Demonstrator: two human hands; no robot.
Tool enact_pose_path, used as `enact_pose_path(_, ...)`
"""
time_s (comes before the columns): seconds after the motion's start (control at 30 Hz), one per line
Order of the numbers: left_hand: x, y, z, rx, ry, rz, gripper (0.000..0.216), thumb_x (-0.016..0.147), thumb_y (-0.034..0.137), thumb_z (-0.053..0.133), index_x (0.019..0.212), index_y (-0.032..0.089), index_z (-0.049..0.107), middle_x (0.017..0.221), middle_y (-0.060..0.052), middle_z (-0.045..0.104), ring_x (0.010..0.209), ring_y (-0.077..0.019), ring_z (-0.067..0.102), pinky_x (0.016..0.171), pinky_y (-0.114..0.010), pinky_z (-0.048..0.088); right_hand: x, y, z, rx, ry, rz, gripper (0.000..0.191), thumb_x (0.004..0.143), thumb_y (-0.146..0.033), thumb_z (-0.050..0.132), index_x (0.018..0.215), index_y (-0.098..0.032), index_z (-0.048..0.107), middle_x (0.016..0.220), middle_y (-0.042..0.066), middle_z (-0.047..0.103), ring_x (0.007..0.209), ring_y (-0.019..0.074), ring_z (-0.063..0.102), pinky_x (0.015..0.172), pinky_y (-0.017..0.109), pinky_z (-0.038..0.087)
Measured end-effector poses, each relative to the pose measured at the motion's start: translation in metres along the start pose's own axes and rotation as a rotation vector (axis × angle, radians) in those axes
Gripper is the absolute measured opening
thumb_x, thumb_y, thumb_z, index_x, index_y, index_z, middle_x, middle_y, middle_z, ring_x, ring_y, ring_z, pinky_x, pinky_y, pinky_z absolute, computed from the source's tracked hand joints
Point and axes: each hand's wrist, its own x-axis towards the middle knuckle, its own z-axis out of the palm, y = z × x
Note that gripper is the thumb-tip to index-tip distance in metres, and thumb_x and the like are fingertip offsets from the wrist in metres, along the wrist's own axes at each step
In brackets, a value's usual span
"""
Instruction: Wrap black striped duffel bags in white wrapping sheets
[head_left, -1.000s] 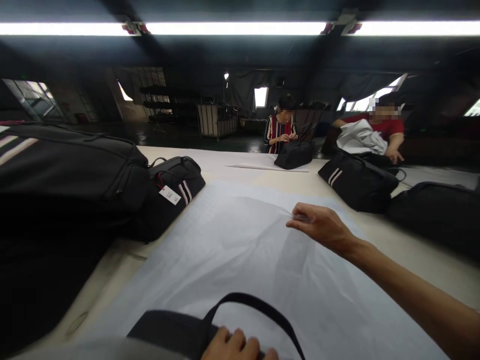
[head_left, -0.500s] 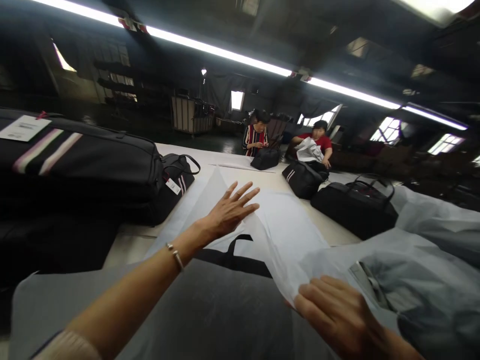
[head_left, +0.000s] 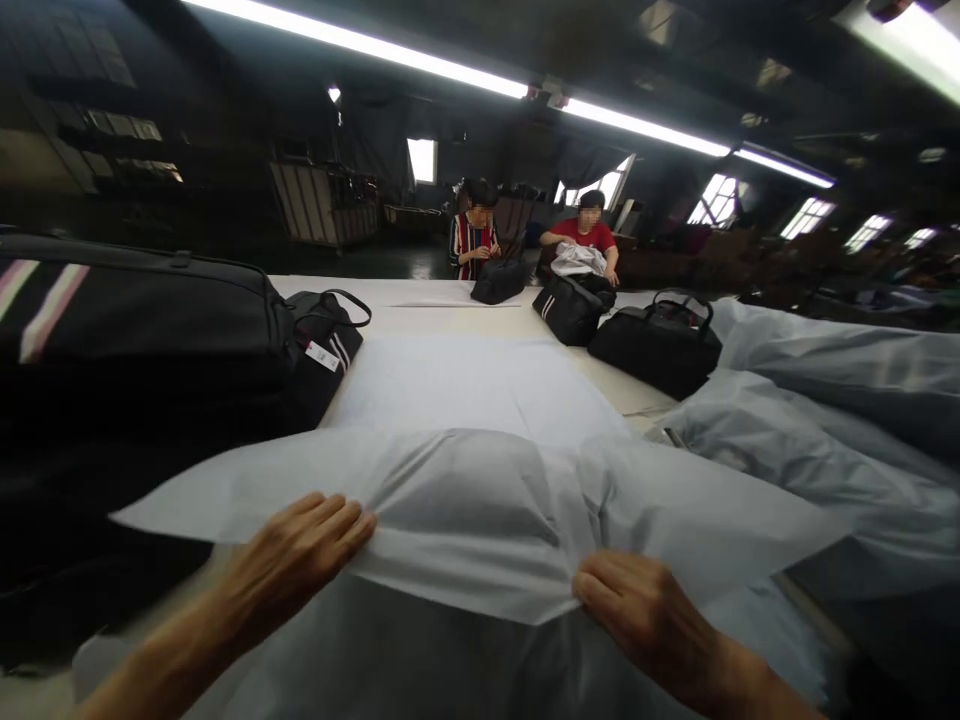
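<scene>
A thin, translucent white sheet [head_left: 472, 490] stretches across in front of me, with a dark shape showing faintly through it. My left hand [head_left: 304, 550] is closed on its near edge, left of the middle. To the right, my right hand [head_left: 645, 615] pinches the same edge between thumb and bent fingers. Creases run between both hands, and the sheet's corners spread out to either side. Below the edge lies more greyish see-through material over something dark. The black bag with the handle is covered.
A large black bag with stripes [head_left: 150, 310] stands at left, with a smaller tagged black bag [head_left: 319, 345] beside it. More black bags [head_left: 656, 345] stand on the white table [head_left: 427, 318]. Wrapped bundles [head_left: 817, 430] lie at right. Two people [head_left: 474, 235] work at the far side.
My left hand, spread open and raised before, has come down and closed on the sheet's edge. The sheet has been drawn toward me over the black bag's handle. The view has shifted right.
</scene>
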Motion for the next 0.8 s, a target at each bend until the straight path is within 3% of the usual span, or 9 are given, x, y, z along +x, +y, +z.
enact_pose_path(0.17,-0.036,0.034,-0.012,0.021,0.067,-0.169,0.033,0.094,0.005,0.036,0.104,0.02,0.063,0.09,-0.004,0.066,0.077,-0.0176,0.062,0.074,-0.029,0.046,-0.004,0.005,0.02,0.089,-0.168,0.15,0.014,0.09,-0.011,0.048,0.08,-0.02,0.052,0.078,-0.001,0.057,0.064,0.0111,0.056,0.056,0.024,0.036)
enact_pose_path(0.23,-0.027,0.051,-0.025,-0.002,0.103,-0.164,0.027,0.097,0.014,0.043,0.116,0.021,0.061,0.102,-0.005,0.068,0.092,-0.0199,0.064,0.085,-0.031,0.047,0.0,0.007,0.016,0.149,-0.209,0.186,0.01,0.087,-0.012,0.051,0.083,-0.02,0.053,0.081,-0.001,0.058,0.068,0.0113,0.059,0.06,0.023,0.039)
enact_pose_path(0.33,0.006,0.077,-0.029,-0.073,0.071,-0.087,0.042,0.095,0.011,0.049,0.134,0.026,0.052,0.132,-0.005,0.059,0.125,-0.0229,0.052,0.108,-0.038,0.037,0.009,0.008,0.009,0.178,-0.26,0.2,0.01,0.082,-0.01,0.054,0.083,-0.02,0.054,0.081,-0.001,0.059,0.069,0.012,0.059,0.061,0.023,0.039)
enact_pose_path(0.4,0.035,0.089,-0.016,-0.129,0.009,-0.035,0.053,0.093,0.013,0.056,0.142,0.029,0.044,0.148,-0.005,0.046,0.139,-0.0256,0.038,0.116,-0.045,0.029,0.015,0.005,0.008,0.16,-0.306,0.197,0.011,0.08,-0.009,0.055,0.082,-0.02,0.054,0.082,-0.001,0.061,0.068,0.012,0.058,0.06,0.023,0.039)
enact_pose_path(0.47,0.065,0.097,0.006,-0.227,-0.06,0.022,0.058,0.092,0.03,0.064,0.144,0.029,0.04,0.154,-0.005,0.038,0.144,-0.0276,0.029,0.118,-0.048,0.027,0.019,-0.002,0.009,0.136,-0.341,0.213,0.011,0.079,-0.009,0.056,0.083,-0.019,0.056,0.083,0.0,0.063,0.067,0.0127,0.058,0.06,0.023,0.039)
enact_pose_path(0.53,0.092,0.105,0.033,-0.336,-0.118,0.086,0.06,0.092,0.051,0.059,0.145,0.029,0.039,0.155,-0.004,0.035,0.146,-0.0273,0.024,0.119,-0.051,0.024,0.02,-0.011,0.011,0.142,-0.335,0.25,0.011,0.079,-0.009,0.056,0.084,-0.018,0.059,0.086,0.002,0.065,0.07,0.0144,0.06,0.062,0.024,0.041)
enact_pose_path(0.6,0.11,0.114,0.059,-0.405,-0.18,0.138,0.059,0.095,0.059,0.047,0.146,0.03,0.037,0.156,-0.004,0.033,0.147,-0.0259,0.022,0.12,-0.053,0.021,0.016,-0.014,0.009,0.244,-0.317,0.308,0.009,0.078,-0.013,0.061,0.086,-0.018,0.063,0.086,0.002,0.067,0.073,0.0158,0.062,0.065,0.024,0.044)
enact_pose_path(0.7,0.12,0.128,0.088,-0.415,-0.275,0.135,0.065,0.095,0.055,0.05,0.151,0.03,0.028,0.159,-0.005,0.024,0.148,-0.0275,0.019,0.12,-0.057,0.015,-0.003,0.008,-0.006,0.509,-0.186,0.543,0.013,0.082,-0.034,0.066,0.085,-0.021,0.067,0.078,0.0,0.067,0.072,0.0167,0.063,0.067,0.025,0.047)
enact_pose_path(0.8,0.117,0.134,0.098,-0.391,-0.324,0.114,0.078,0.091,0.046,0.063,0.153,0.033,0.018,0.161,-0.004,0.015,0.148,-0.0294,0.014,0.12,-0.059,0.009,-0.038,0.063,-0.023,0.508,0.247,1.01,0.04,0.081,-0.057,0.063,0.097,-0.02,0.067,0.095,0.007,0.07,0.089,0.0235,0.066,0.08,0.032,0.051)
